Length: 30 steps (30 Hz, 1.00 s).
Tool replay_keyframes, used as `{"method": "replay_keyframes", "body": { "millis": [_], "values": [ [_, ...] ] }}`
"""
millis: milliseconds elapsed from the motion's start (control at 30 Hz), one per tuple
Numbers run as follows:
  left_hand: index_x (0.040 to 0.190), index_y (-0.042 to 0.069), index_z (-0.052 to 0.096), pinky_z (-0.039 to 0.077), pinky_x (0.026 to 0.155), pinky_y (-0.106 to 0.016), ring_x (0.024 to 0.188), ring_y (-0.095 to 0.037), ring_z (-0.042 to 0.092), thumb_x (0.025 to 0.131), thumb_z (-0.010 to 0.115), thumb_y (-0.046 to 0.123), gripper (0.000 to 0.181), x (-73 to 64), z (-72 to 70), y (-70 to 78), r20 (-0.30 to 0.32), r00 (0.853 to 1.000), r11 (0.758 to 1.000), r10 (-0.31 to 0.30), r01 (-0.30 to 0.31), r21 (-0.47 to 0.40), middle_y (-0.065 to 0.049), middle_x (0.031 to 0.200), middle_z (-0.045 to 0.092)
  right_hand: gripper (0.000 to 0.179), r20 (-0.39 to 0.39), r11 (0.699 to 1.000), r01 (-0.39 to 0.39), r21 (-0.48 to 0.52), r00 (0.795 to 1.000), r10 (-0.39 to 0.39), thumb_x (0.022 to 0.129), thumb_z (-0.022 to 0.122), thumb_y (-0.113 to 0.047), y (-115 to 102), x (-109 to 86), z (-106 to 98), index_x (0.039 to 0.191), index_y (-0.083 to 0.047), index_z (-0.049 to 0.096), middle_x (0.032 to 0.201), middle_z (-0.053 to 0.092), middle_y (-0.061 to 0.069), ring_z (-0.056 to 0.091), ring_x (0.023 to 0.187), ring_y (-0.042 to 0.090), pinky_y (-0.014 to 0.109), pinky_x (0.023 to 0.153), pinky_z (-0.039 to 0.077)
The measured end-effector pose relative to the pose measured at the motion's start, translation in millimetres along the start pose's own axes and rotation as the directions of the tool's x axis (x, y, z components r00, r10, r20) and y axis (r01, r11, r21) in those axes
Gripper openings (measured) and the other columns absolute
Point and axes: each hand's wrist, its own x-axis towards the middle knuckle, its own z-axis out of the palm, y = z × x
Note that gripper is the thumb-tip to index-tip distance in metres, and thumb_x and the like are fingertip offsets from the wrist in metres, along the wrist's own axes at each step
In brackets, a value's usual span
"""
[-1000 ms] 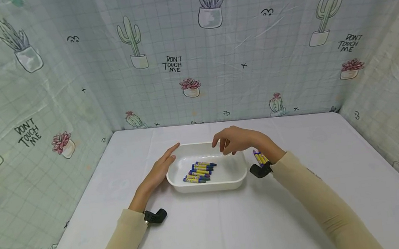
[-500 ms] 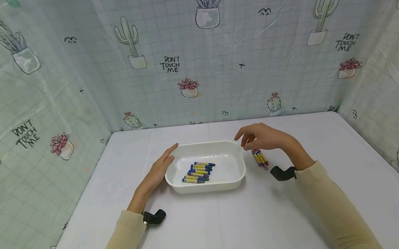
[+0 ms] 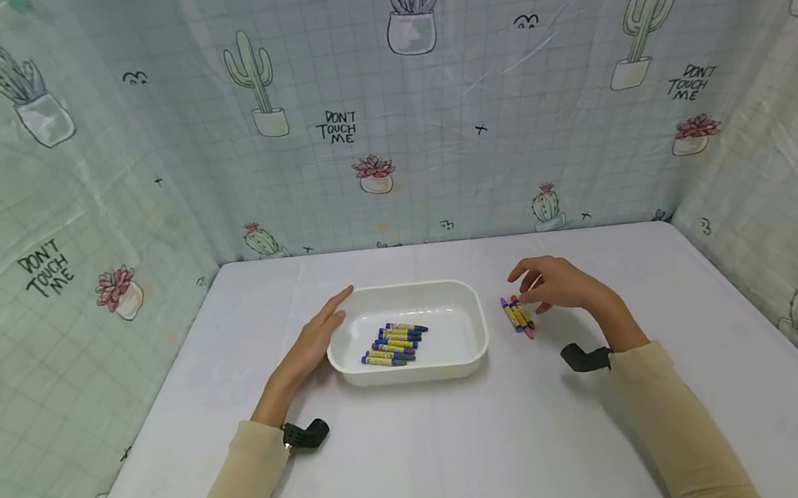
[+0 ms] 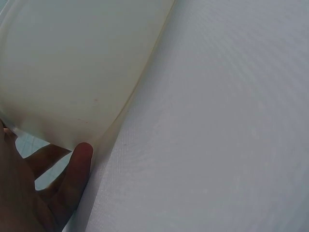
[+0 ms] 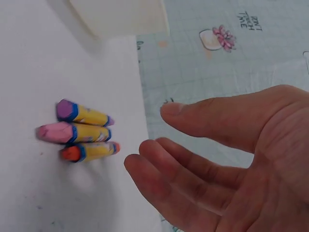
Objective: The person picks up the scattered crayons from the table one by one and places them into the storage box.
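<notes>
A white plastic tray (image 3: pixel 416 375) holds several crayons (image 3: pixel 395 346), yellow-wrapped with blue ends, lying side by side left of its middle. My left hand (image 3: pixel 309 343) rests against the tray's left end. In the left wrist view its thumb (image 4: pixel 79 162) touches the tray's outer wall, with the other fingers partly hidden behind. Right of the tray, three crayons lie together on the table: a purple crayon (image 5: pixel 89 116), a pink crayon (image 5: pixel 60 132) and an orange crayon (image 5: pixel 94 151). Close beside them hovers my right hand (image 3: pixel 561 284), fingers spread from the thumb and holding nothing.
A white cloth covers the table (image 3: pixel 441 454). Around its back and sides hangs a curtain (image 3: pixel 377 83) printed with cacti. Each wrist wears a black camera mount, the right mount (image 3: pixel 586 357) being low over the table.
My right hand has moved right from above the tray, past its right rim, and come down beside the three loose crayons. The left hand has stayed at the tray's left end.
</notes>
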Motion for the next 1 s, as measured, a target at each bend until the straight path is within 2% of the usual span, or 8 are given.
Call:
{"method": "replay_keyframes", "body": {
  "millis": [167,333,500,833,1000],
  "values": [
    [0.163,0.041,0.028,0.018,0.127,-0.064,0.159,-0.034,0.026,0.113,0.031,0.037,0.05,-0.4,-0.2,0.4,0.002,1.0,1.0,0.001,-0.001,0.008,-0.002,0.172,0.027,0.041,-0.019,0.998,-0.067,0.008,0.998,0.067,0.098,0.068,-0.008,10,2.5,2,0.135,0.004,0.058,0.121,0.066,0.027,0.072,0.094,0.03,0.039,0.076,0.065],
    [0.162,0.043,0.03,0.018,0.127,-0.063,0.159,-0.033,0.026,0.113,0.032,0.036,0.049,-0.7,-0.9,0.9,-0.002,1.0,1.0,0.004,-0.004,0.005,-0.001,0.172,0.028,0.04,-0.005,0.992,-0.122,0.023,0.992,0.122,0.096,0.071,-0.01,18,7.0,6,0.133,0.0,0.06,0.119,0.066,0.024,0.07,0.091,0.026,0.038,0.077,0.065],
    [0.162,0.043,0.03,0.018,0.128,-0.063,0.159,-0.033,0.026,0.113,0.033,0.037,0.049,-1.6,-1.5,0.9,0.002,1.0,1.0,0.005,-0.005,0.003,-0.001,0.172,0.028,0.039,0.016,0.991,-0.125,0.047,0.992,0.125,0.095,0.07,-0.009,22,8.1,12,0.132,0.0,0.061,0.114,0.068,0.022,0.07,0.089,0.024,0.038,0.077,0.065],
    [0.163,0.039,0.028,0.018,0.127,-0.064,0.159,-0.034,0.025,0.113,0.032,0.037,0.05,-0.6,-1.6,0.4,0.001,1.0,1.0,0.005,-0.005,0.011,-0.002,0.173,0.026,0.041,0.026,0.992,-0.123,0.018,0.992,0.123,0.093,0.07,-0.004,24,9.5,17,0.132,0.001,0.061,0.106,0.068,0.019,0.069,0.081,0.021,0.035,0.074,0.063],
    [0.163,0.041,0.028,0.017,0.127,-0.064,0.16,-0.034,0.024,0.113,0.032,0.038,0.05,-0.9,-1.6,0.7,0.0,1.0,1.0,0.001,-0.001,0.011,-0.001,0.173,0.026,0.04,0.03,0.991,-0.131,0.009,0.991,0.131,0.092,0.07,-0.004,25,11.4,18,0.131,0.0,0.062,0.104,0.068,0.017,0.069,0.078,0.02,0.033,0.071,0.062]
  ]
}}
